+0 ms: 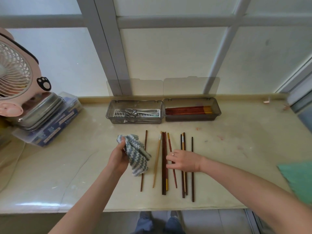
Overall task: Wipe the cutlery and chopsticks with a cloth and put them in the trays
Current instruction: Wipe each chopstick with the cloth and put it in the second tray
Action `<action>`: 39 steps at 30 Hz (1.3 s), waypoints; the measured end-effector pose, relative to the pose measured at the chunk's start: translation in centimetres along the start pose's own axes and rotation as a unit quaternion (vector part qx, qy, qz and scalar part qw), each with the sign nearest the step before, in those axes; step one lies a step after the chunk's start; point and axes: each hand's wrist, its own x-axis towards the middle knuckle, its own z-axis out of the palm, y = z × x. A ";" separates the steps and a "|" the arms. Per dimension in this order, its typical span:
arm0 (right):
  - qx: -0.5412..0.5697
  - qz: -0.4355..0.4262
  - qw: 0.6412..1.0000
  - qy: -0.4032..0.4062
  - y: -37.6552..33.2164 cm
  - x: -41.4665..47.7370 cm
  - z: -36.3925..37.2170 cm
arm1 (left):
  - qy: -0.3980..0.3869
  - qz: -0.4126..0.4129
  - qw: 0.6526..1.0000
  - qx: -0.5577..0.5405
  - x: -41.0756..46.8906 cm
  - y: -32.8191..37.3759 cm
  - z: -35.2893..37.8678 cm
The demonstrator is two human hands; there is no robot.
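My left hand [118, 157] grips a grey-and-white striped cloth [137, 154] just above the counter. To its right, several loose chopsticks [163, 166] lie side by side on the counter, pointing away from me. My right hand [183, 160] rests flat on the middle ones, fingers spread, with a ring on one finger. At the back stand two grey trays with open clear lids: the left tray [109, 112] holds forks and other metal cutlery [138, 112], the right tray [217, 110] holds several reddish chopsticks [189, 110].
A pink fan [15, 75] stands at the far left above a metal tin [42, 110] stacked on a clear plastic box [50, 130]. A green cloth [298, 179] lies at the right edge. Frosted windows close off the back. The counter's front edge [152, 210] is near me.
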 end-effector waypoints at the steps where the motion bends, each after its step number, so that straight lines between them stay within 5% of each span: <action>1: 0.002 0.001 1.000 -0.004 -0.4 -0.1 0.4 | 0.000 -0.002 1.000 0.001 0.2 -0.1 0.1; 22: -0.007 -0.001 1.000 -0.019 0.0 1.5 1.2 | -0.011 -0.018 1.000 -0.008 0.6 0.1 1.2; 28: 0.065 0.071 0.986 0.138 1.9 3.9 -3.6 | -0.031 0.030 0.996 0.071 1.1 0.0 1.3; 32: 0.265 0.233 0.894 0.276 3.4 6.6 -9.6 | -0.033 0.093 0.980 0.172 1.2 -0.1 2.3; 39: 0.538 0.414 0.671 0.298 5.1 9.8 -13.0 | -0.118 0.185 0.897 0.383 0.3 -1.2 5.7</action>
